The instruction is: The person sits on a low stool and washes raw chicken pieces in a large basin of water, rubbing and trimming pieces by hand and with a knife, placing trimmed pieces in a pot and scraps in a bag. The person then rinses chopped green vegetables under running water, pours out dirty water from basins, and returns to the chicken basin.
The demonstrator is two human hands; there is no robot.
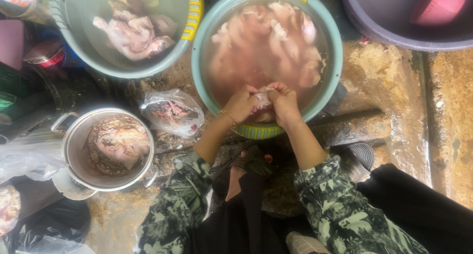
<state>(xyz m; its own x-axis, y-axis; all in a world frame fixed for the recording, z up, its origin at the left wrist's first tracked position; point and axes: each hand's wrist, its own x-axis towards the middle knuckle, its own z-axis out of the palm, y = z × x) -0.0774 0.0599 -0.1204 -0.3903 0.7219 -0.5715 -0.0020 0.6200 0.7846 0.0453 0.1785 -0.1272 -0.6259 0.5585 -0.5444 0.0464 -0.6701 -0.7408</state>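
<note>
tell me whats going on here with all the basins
A person crouches over a teal basin of cloudy pinkish water full of pale raw meat. Both hands, left hand and right hand, grip one meat piece at the near rim. A second basin, a metal pot and a plastic bag also hold meat.

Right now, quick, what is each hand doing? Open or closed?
Left hand: closed on the pale piece of meat over the teal basin.
Right hand: closed on the same piece of meat.
</note>
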